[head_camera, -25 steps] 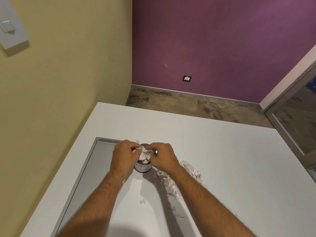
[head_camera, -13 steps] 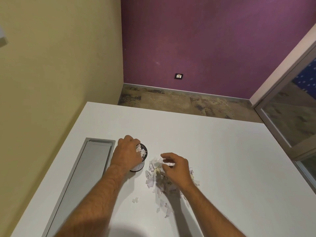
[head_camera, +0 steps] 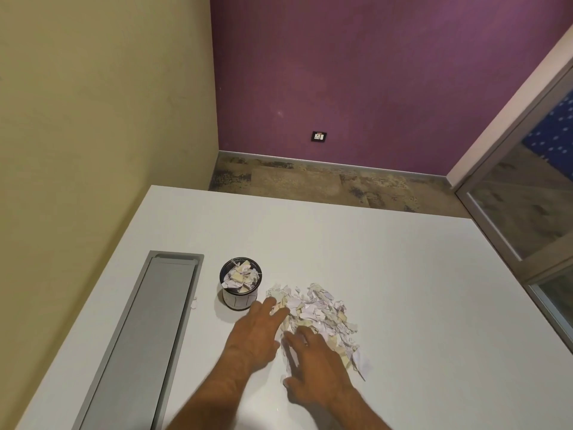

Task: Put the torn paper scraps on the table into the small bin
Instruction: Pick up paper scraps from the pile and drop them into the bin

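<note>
Left grip [head_camera: 259,332], right grip [head_camera: 313,367]: fingers spread flat.

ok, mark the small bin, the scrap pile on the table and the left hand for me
small bin [head_camera: 239,301]: head view, on its white side wall below the rim.
scrap pile [head_camera: 319,311]: head view, middle of the loose heap.
left hand [head_camera: 254,333]: head view, back of the hand, fingers straight.
</note>
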Demonstrator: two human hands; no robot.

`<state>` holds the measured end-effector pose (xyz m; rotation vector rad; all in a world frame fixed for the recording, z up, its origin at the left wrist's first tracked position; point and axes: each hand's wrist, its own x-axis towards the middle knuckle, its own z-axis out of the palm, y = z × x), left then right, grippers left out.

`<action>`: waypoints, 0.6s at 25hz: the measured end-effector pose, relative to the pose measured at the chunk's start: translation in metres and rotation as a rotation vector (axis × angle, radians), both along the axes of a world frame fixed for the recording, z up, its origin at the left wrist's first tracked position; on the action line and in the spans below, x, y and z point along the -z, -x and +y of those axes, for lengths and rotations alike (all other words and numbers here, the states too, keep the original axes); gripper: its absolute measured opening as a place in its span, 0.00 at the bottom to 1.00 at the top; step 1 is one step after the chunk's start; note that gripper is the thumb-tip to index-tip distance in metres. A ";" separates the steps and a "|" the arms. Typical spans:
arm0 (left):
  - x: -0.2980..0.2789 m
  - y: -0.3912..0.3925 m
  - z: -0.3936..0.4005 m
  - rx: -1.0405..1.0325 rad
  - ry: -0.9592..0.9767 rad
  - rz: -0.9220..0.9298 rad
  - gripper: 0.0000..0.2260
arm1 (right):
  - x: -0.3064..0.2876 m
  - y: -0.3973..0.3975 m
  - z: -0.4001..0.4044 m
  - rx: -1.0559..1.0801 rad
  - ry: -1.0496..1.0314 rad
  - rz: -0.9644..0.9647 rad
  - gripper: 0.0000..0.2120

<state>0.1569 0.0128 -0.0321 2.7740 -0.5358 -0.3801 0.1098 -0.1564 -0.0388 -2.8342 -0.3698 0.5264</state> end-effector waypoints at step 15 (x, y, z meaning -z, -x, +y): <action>0.041 0.022 0.000 -0.219 0.042 0.058 0.10 | 0.014 -0.001 0.010 -0.075 -0.008 -0.040 0.13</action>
